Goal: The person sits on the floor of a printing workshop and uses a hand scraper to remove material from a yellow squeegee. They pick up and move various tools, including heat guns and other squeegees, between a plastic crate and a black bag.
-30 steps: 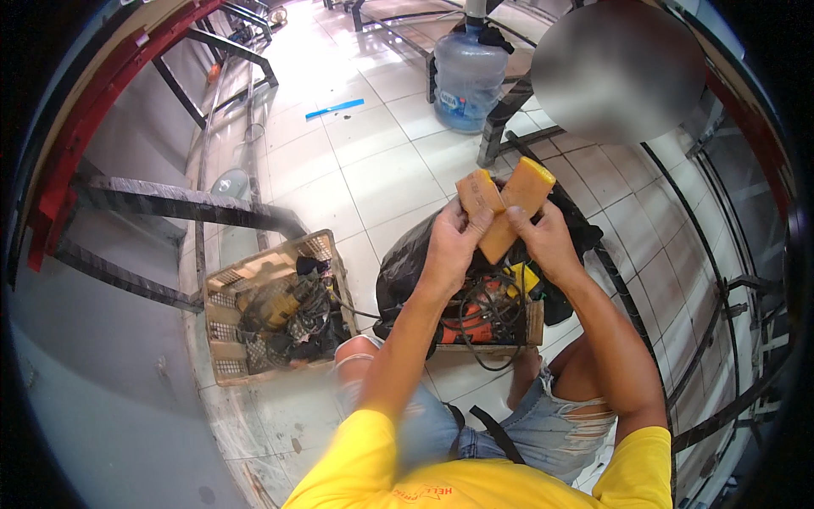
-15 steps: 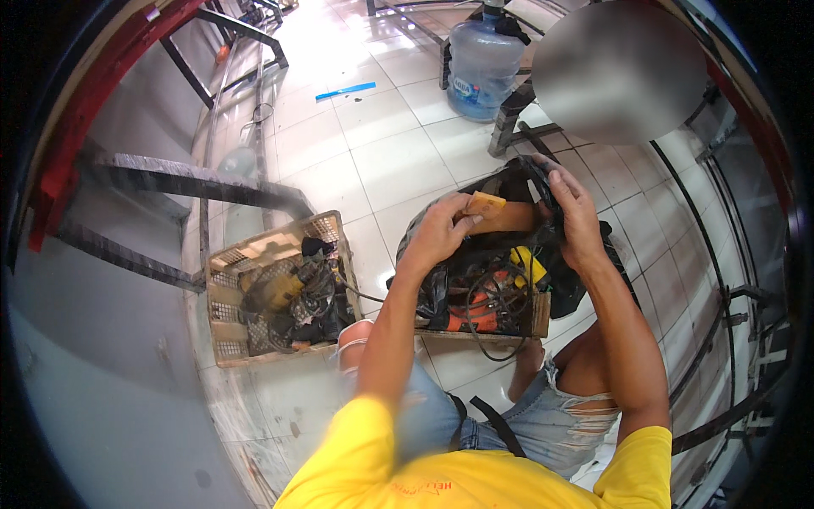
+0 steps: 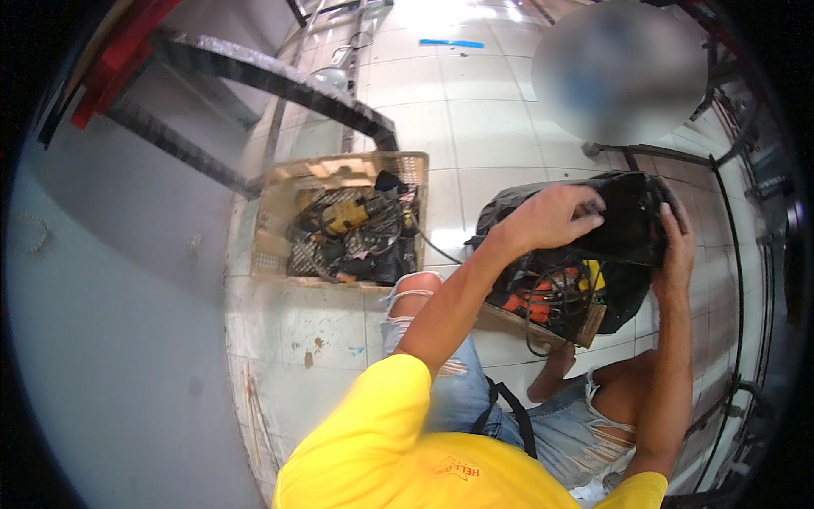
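Blocks, tan and in plain view a second ago, are now out of sight, presumably inside the black bag [image 3: 626, 222]. Left hand [image 3: 561, 219] hovers over the bag, half-curled and seemingly empty; right hand [image 3: 676, 246] grips its right edge. The bag (glossy, wrinkled) rises behind an orange tool [image 3: 532, 301].

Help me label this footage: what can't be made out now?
Head view: inside of the black bag, lost in folds and shadow.
Head view: whether the left hand grips anything; its fingers blur.
Head view: whatever lies behind the blurred oval, upper right.
Head view: bottom of the left crate, mostly under a yellow tool and clutter.
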Tool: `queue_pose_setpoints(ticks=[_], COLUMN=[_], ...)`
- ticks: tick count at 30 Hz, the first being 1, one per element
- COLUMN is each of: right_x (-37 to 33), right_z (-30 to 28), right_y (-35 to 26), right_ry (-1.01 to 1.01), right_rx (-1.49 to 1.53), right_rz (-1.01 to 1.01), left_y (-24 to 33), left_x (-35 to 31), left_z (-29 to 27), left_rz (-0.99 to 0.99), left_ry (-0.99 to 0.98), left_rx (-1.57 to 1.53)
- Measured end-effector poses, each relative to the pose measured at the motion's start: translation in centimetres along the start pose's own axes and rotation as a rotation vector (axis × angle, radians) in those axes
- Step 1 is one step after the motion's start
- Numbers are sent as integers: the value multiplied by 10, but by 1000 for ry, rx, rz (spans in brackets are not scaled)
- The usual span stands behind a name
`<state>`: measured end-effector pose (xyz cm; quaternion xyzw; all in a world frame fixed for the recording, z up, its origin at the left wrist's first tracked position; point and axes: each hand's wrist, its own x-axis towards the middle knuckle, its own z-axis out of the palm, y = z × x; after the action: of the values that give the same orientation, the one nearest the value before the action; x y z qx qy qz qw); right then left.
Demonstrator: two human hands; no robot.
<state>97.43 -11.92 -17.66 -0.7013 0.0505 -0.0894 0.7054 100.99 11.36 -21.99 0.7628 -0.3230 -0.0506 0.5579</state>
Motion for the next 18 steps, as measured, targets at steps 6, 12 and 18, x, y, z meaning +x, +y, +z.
queue_pose_setpoints(ticks=[6, 12, 18], right_x=[-3, -13, -21], right_z=[-2, -3, 5], right_y=[-9, -14, -18], right_ry=[30, -15, -17], right_rx=[32, -24, -91], right_rz=[40, 34, 15], left_y=[-76, -290, -361], left_x=[-33, -143, -186], left_z=[-103, -178, -186], left_rz=[-210, -872, -912], left_ry=[449, 547, 323], left_rx=[-79, 557, 729])
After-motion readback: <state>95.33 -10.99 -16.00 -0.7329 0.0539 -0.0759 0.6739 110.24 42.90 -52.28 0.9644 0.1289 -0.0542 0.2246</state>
